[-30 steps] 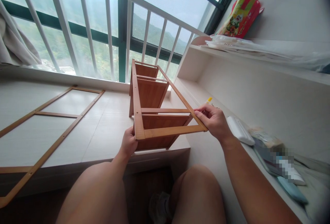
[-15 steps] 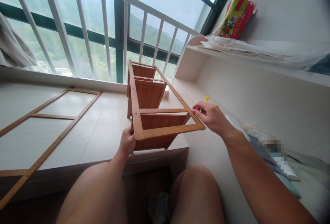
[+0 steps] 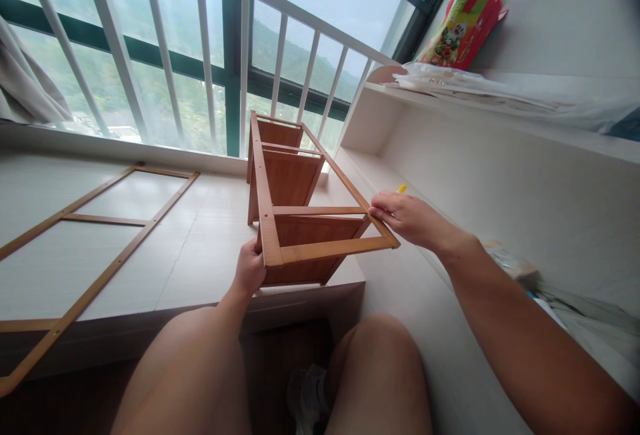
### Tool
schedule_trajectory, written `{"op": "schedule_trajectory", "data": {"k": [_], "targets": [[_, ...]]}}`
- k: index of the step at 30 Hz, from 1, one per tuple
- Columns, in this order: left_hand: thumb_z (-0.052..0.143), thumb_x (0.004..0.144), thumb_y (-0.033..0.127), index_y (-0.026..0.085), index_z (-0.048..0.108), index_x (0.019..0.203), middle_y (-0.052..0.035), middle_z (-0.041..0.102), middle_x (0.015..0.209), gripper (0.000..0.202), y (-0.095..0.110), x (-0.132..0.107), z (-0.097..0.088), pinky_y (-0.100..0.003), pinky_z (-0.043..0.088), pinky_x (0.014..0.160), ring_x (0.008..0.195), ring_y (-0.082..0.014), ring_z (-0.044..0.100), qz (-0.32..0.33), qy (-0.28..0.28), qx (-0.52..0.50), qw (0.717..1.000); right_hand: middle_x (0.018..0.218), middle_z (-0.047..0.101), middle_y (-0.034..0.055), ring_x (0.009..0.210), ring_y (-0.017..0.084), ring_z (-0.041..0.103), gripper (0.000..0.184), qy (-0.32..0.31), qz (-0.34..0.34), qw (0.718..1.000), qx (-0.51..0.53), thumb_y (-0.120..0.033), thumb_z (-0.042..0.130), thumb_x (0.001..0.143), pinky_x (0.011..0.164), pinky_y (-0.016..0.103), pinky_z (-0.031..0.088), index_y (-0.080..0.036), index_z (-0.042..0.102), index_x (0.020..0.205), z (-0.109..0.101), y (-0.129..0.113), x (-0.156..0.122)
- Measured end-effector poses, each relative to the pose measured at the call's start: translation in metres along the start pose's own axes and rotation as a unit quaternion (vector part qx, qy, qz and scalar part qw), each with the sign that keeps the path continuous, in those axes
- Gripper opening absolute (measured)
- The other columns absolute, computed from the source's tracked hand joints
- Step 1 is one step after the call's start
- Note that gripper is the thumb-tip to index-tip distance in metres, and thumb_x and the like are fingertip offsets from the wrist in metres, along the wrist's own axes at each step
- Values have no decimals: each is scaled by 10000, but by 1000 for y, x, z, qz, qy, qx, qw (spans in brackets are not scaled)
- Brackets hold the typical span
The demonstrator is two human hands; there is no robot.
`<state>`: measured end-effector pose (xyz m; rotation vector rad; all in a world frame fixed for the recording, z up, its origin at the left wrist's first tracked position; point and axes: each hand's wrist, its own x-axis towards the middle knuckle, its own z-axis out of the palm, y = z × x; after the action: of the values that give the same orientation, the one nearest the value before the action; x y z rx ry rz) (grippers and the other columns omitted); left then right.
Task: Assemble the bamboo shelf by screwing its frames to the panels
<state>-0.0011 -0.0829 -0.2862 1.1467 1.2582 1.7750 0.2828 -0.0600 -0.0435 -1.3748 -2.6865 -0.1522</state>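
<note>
A brown wooden shelf unit [image 3: 287,185], with a ladder-like side frame facing up and panels below it, lies on the pale ledge. My left hand [image 3: 250,267] is closed round its near left corner, the fingers partly hidden behind the wood. My right hand [image 3: 407,217] pinches at the right rail [image 3: 340,169], beside the joint with a crossbar. Whatever the fingertips hold there is too small or hidden to make out. A small yellow tip [image 3: 403,189] shows just behind that hand; whether the hand holds it I cannot tell.
A second wooden ladder-shaped frame [image 3: 106,220] lies on the pale ledge [image 3: 165,235] at left, overhanging its front edge. White railings [image 3: 205,48] and a window stand behind. At right, a wall shelf [image 3: 450,105] carries plastic bags and a red-and-yellow bag [image 3: 457,31]. My knees are below.
My right hand has shifted very slightly, its fingers drawn closer together at the rail. The left hand keeps its grip on the shelf unit. The view has moved a little.
</note>
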Motion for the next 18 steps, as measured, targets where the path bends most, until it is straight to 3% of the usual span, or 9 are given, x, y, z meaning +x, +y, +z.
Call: {"op": "schedule_trajectory", "data": {"k": [5, 9, 14, 18], "targets": [[709, 689, 403, 188, 603, 683, -10, 589, 606, 240, 2, 1, 0, -295, 523, 596, 735, -230, 624, -5, -8, -2, 1000, 618, 592, 17, 557, 165, 457, 428, 13, 26, 999, -18, -454, 436, 976, 571, 313, 267, -227, 564, 637, 7, 5, 5], [711, 697, 394, 179, 604, 676, -16, 611, 633, 241, 5, 1, -1, -291, 512, 601, 737, -227, 615, -9, -10, 13, 1000, 643, 620, 35, 581, 178, 485, 519, 16, 40, 999, -18, -540, 356, 996, 560, 315, 260, -224, 567, 643, 6, 4, 4], [712, 700, 386, 172, 601, 670, -20, 617, 642, 244, 10, 0, -2, -290, 502, 591, 727, -225, 605, -21, -22, 22, 999, 697, 647, 6, 594, 174, 532, 246, 22, 44, 999, -8, -459, 489, 960, 571, 292, 298, -243, 604, 938, -1, 4, -6], [718, 695, 398, 176, 599, 665, -16, 606, 634, 254, 11, 1, -2, -299, 506, 585, 714, -226, 600, -22, -24, 14, 999, 781, 693, 10, 665, 184, 576, 155, 6, 27, 999, -20, -331, 476, 964, 603, 291, 322, -262, 612, 934, 0, 5, -8]]}}
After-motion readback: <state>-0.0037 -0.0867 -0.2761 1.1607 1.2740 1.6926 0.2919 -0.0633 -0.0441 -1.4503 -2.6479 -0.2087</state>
